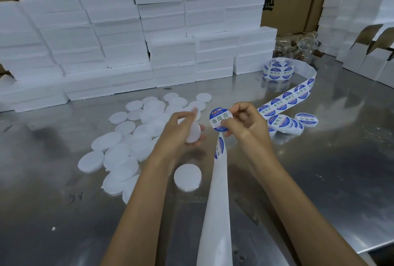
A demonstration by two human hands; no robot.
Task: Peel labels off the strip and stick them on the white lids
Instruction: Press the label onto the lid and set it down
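Right hand (243, 122) pinches label (219, 121), left hand (181, 135) holds lid (193, 135)

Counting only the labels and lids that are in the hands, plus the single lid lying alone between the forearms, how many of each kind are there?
peeled label: 1, pinched by the right hand
white lid: 2, this one held in the left hand, the other alone on the table
Total: 3
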